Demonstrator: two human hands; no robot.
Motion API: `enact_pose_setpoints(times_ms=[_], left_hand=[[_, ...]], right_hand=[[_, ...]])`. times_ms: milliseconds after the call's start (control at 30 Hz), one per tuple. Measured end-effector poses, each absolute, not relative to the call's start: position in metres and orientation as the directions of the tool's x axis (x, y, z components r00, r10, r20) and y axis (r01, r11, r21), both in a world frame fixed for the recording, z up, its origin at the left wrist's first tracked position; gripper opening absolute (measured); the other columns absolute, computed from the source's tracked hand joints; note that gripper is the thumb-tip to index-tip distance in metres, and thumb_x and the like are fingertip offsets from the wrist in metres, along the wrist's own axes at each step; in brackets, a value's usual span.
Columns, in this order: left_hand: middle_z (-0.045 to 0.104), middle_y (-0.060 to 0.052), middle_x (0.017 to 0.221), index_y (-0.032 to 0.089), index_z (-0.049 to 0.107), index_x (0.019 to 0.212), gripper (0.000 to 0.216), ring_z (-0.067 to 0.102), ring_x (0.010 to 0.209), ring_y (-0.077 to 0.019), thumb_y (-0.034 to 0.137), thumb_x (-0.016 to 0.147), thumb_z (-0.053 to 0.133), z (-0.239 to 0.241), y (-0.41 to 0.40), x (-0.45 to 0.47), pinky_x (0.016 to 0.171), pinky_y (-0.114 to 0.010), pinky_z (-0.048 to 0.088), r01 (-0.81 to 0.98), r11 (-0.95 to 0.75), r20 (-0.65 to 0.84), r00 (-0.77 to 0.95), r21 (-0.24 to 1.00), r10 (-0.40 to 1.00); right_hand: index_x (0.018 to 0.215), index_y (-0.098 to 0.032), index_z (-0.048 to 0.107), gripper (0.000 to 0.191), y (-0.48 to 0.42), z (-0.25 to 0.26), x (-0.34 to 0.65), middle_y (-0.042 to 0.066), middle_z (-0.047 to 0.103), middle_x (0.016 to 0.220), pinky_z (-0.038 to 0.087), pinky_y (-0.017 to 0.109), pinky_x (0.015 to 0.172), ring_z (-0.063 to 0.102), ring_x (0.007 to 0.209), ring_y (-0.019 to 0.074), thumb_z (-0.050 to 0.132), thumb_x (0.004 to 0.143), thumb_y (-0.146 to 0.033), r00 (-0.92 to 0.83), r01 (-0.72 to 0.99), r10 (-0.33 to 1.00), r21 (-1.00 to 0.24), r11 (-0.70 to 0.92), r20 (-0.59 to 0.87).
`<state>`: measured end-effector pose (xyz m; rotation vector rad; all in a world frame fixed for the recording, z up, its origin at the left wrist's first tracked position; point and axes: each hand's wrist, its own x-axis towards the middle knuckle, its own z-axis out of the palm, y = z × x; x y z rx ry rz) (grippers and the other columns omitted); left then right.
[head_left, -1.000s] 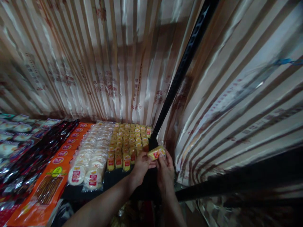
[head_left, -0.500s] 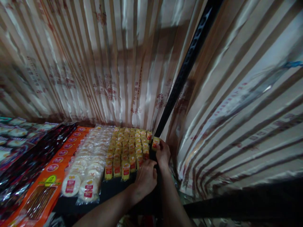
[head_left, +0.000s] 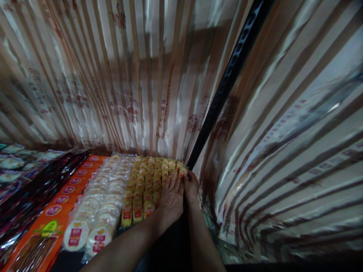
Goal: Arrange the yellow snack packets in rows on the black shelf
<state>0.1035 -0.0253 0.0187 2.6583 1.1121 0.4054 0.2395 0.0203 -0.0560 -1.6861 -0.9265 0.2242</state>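
Note:
Small yellow wrapped snack packets [head_left: 141, 185] stand in close rows on a dark shelf [head_left: 170, 247]. My left hand [head_left: 171, 198] lies over the right-hand rows with its fingers stretched forward, hiding several packets. Beside it, my right hand [head_left: 192, 187] is closed on one yellow snack packet [head_left: 182, 172] at the back right corner of the rows. The thumb and fingertips of that hand are partly hidden, and the packet touches or nearly touches its neighbours.
Left of the rows lie clear-wrapped round white crackers [head_left: 99, 211], orange snack packs [head_left: 65, 196] and dark shiny packs [head_left: 36, 192]. A black slotted post [head_left: 224, 90] rises at the back right corner. Pleated printed sheeting [head_left: 136, 75] hangs behind and to the right.
My right hand has brought its yellow packet left against the rows' back corner. My left hand has moved forward, its curled fingers now straight over the packets. The view has shifted slightly.

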Motion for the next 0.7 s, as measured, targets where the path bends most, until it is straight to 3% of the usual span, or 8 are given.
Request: enact_pose_setpoints(times_ms=[433, 700], left_hand=[[0.028, -0.018, 0.143, 0.006, 0.026, 0.138, 0.059, 0.012, 0.135, -0.0312, 0.021, 0.081, 0.037, 0.013, -0.032, 0.096, 0.109, -0.050, 0.011, 0.655, -0.683, 0.151, 0.677, 0.324, 0.721], [0.030, -0.017, 0.142, 0.008, 0.029, 0.137, 0.054, 0.019, 0.134, -0.0302, 0.020, 0.084, 0.032, 0.016, -0.038, 0.096, 0.109, -0.050, 0.012, 0.630, -0.690, 0.140, 0.694, 0.357, 0.706]], right_hand=[[0.091, -0.014, 0.058, 0.049, 0.023, -0.070, 0.224, 0.011, 0.067, 0.082, 0.047, 0.034, 0.068, 0.061, 0.073, 0.0216, 0.045, 0.072, -0.057, 0.691, 0.351, 0.691, -0.934, -0.063, 0.213], [0.085, -0.016, 0.056, 0.047, 0.023, -0.064, 0.226, 0.010, 0.065, 0.083, 0.046, 0.034, 0.073, 0.060, 0.079, 0.0221, 0.046, 0.073, -0.059, 0.700, 0.371, 0.671, -0.927, -0.049, 0.244]])
